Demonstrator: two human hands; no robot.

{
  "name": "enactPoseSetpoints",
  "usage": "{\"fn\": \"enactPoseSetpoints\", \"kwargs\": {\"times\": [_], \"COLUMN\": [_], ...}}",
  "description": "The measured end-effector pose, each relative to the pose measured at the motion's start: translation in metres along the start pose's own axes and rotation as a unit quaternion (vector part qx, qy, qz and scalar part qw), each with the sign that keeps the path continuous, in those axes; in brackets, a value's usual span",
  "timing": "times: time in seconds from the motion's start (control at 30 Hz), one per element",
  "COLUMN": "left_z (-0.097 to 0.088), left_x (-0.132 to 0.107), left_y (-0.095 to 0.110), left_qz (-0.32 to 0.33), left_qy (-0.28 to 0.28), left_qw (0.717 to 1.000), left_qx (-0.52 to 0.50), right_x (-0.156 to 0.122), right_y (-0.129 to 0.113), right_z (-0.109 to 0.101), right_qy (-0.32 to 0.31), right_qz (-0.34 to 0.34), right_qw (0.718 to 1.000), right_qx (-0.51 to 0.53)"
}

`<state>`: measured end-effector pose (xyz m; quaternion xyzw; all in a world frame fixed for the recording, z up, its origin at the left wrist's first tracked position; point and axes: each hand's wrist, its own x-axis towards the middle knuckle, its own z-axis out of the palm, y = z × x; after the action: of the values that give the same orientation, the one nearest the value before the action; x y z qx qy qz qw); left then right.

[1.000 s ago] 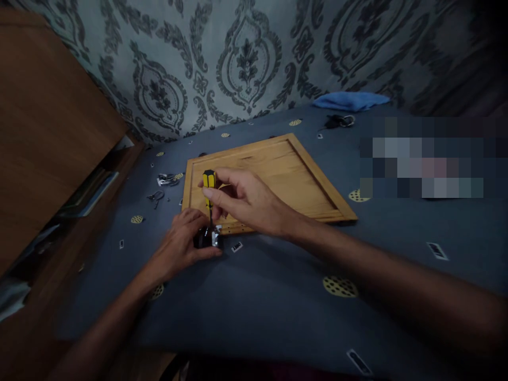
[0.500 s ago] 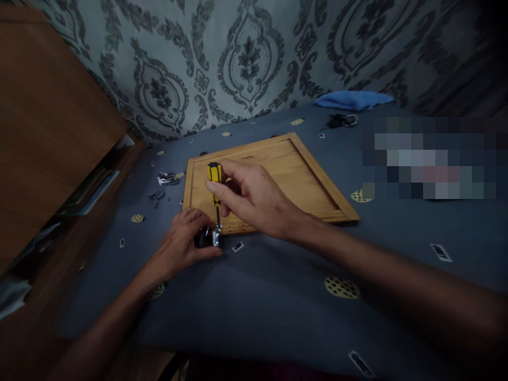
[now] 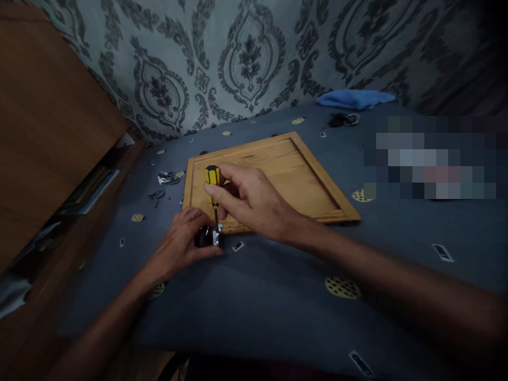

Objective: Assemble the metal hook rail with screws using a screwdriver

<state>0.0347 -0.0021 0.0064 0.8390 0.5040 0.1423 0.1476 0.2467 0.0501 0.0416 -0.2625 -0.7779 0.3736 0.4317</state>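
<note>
Right hand [image 3: 256,201] pinching the yellow-black screwdriver [image 3: 213,182] in its fingers, left hand [image 3: 178,243] curled round the hinge-like metal fitting [image 3: 216,237], near-left corner of the wooden panel [image 3: 296,180]: best press straight, fitting braced!

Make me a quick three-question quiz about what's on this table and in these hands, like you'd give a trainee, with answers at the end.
1. Which hand holds the yellow-and-black screwdriver?
2. True or false: the blue cloth lies apart from the wooden panel.
3. Fill in the blank: the screwdriver's shaft points ____ toward the shiny metal piece by the left hand.

Key:
1. The right hand.
2. True.
3. Down.
</note>
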Motion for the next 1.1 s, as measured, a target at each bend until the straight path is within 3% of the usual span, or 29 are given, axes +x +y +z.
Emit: {"fn": "enactPoseSetpoints", "kwargs": {"times": [0.87, 1.1], "left_z": [0.0004, -0.0013], "left_x": [0.0006, -0.0001], "left_y": [-0.0013, 0.0020], "left_qz": [-0.005, -0.012], "left_qy": [0.001, -0.002], "left_qw": [1.000, 1.000], "left_qx": [-0.001, -0.001], "right_x": [-0.0058, -0.0061], "right_y": [-0.0053, -0.0077], "right_z": [0.0080, 0.0074], "right_qy": [0.021, 0.002], "right_qz": [-0.026, 0.003], "right_qw": [0.999, 0.998], "right_qx": [0.032, 0.062]}}
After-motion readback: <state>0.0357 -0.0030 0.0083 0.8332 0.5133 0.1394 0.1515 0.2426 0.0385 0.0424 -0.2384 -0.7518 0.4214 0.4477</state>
